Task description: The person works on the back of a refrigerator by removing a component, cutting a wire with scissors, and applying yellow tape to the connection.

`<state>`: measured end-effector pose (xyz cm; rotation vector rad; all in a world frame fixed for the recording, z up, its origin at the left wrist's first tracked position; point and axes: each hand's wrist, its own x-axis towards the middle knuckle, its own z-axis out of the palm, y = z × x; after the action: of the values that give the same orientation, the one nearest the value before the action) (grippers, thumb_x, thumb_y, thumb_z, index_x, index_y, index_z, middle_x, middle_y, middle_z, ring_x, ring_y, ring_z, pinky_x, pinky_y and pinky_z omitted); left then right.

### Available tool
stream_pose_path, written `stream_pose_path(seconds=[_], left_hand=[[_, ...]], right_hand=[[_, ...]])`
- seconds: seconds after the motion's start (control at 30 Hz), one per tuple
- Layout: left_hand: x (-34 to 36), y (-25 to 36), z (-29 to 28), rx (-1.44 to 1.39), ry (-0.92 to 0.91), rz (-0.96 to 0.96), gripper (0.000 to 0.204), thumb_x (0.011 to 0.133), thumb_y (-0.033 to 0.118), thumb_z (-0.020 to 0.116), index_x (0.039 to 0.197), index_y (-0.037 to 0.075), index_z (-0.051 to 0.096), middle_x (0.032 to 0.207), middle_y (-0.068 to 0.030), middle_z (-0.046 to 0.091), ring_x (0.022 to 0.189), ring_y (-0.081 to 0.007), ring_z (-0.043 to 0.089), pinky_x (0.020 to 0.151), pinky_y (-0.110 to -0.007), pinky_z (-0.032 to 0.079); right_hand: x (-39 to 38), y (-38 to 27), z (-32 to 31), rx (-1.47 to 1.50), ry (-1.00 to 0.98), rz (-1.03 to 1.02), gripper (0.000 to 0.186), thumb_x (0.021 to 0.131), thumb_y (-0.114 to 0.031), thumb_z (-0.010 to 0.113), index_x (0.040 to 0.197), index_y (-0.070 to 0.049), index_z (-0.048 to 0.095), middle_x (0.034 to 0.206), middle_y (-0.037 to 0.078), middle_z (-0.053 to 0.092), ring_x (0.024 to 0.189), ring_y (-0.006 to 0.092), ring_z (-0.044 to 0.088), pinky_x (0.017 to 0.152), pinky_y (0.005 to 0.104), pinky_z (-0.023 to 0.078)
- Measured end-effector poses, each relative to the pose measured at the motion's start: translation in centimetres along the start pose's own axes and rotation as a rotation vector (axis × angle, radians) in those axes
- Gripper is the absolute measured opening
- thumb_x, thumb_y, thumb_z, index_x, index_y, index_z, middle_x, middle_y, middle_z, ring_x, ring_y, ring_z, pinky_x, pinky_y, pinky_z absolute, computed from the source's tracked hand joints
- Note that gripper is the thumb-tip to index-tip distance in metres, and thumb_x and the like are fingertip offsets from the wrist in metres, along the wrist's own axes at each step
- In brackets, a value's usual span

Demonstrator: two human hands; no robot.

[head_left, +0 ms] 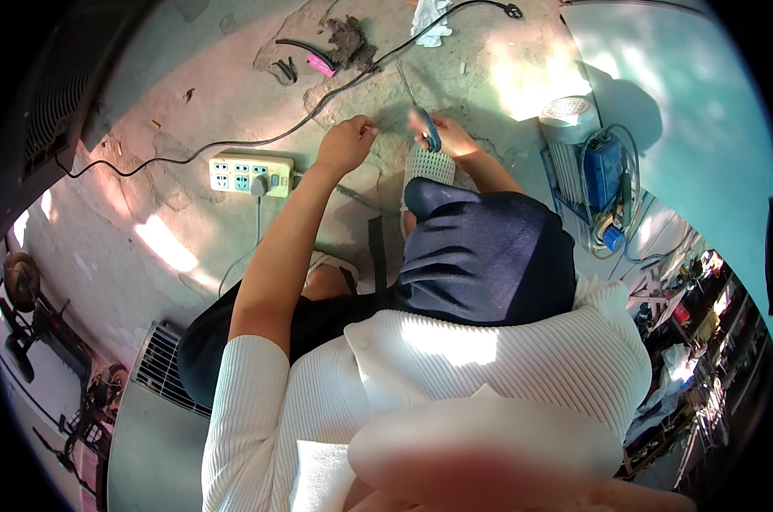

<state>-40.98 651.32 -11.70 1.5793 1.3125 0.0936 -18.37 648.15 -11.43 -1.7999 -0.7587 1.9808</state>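
Observation:
My right hand [442,136] grips a blue-handled tool [431,130] that looks like scissors; a thin line runs up from it, too blurred to tell apart. To its left, my left hand [346,145] has its fingers curled together, with something small and pale at the fingertips that I cannot make out. A perforated sandal [427,164] shows below my right hand. A black cable [275,139] crosses the concrete floor above my hands. A white power strip [233,174], with a grey plug in it, lies left of my left forearm.
A cylindrical motor unit [574,132] with a blue box and hoses stands at right. Dark debris [350,41], a pink item [320,66] and white paper [431,21] lie ahead. Clutter [685,358] fills the lower right. A scooter [28,316] stands at far left, near a metal grille [160,358].

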Motion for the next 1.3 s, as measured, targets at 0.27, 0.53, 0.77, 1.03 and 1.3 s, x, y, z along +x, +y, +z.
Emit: stream_pose_path(seconds=[0.27, 0.53, 0.77, 1.03, 1.3], left_hand=[[-0.1, 0.4, -0.1, 0.013, -0.057, -0.046, 0.031, 0.088, 0.027, 0.056, 0.11, 0.006, 0.061, 0.096, -0.013, 0.067, 0.092, -0.0269, 0.064, 0.08, -0.036, 0.049], [-0.1, 0.4, 0.1, 0.002, -0.018, -0.027, 0.027, 0.087, 0.027, 0.056, 0.104, 0.007, 0.063, 0.093, -0.0139, 0.067, 0.089, -0.03, 0.064, 0.078, -0.039, 0.049], [-0.1, 0.3, 0.3, 0.006, -0.01, -0.01, 0.027, 0.087, 0.028, 0.056, 0.104, 0.009, 0.063, 0.092, -0.015, 0.067, 0.088, -0.0323, 0.064, 0.078, -0.041, 0.049], [-0.5, 0.9, -0.2, 0.095, -0.152, -0.078, 0.03, 0.087, 0.031, 0.057, 0.108, 0.009, 0.062, 0.096, -0.0187, 0.066, 0.093, -0.0349, 0.062, 0.082, -0.042, 0.048], [-0.3, 0.9, 0.1, 0.115, -0.145, -0.073, 0.031, 0.087, 0.031, 0.055, 0.109, 0.009, 0.061, 0.096, -0.0195, 0.066, 0.094, -0.0353, 0.062, 0.082, -0.043, 0.048]], right_hand=[[-0.8, -1.0, 0.3, -0.028, 0.007, 0.023, 0.066, 0.078, -0.062, 0.064, 0.1, 0.001, 0.064, 0.077, 0.002, 0.059, 0.062, 0.0069, 0.053, 0.058, 0.0199, 0.043], [-0.3, -0.8, 0.2, -0.102, -0.014, 0.06, 0.061, 0.082, -0.059, 0.06, 0.104, -0.002, 0.063, 0.076, -0.003, 0.056, 0.067, 0.0059, 0.052, 0.058, 0.0193, 0.041], [-0.6, -1.3, 0.3, -0.084, -0.021, 0.03, 0.064, 0.081, -0.062, 0.059, 0.106, -0.003, 0.063, 0.077, -0.003, 0.056, 0.067, 0.0057, 0.052, 0.058, 0.0192, 0.04], [-0.2, -0.8, 0.3, -0.038, 0.002, 0.003, 0.057, 0.077, -0.063, 0.064, 0.079, -0.006, 0.062, 0.071, 0.001, 0.059, 0.063, 0.0075, 0.055, 0.06, 0.0216, 0.044], [0.2, -0.3, 0.0, -0.043, 0.03, -0.014, 0.057, 0.077, -0.062, 0.064, 0.078, -0.005, 0.061, 0.072, 0.002, 0.059, 0.064, 0.0083, 0.055, 0.061, 0.0225, 0.044]])
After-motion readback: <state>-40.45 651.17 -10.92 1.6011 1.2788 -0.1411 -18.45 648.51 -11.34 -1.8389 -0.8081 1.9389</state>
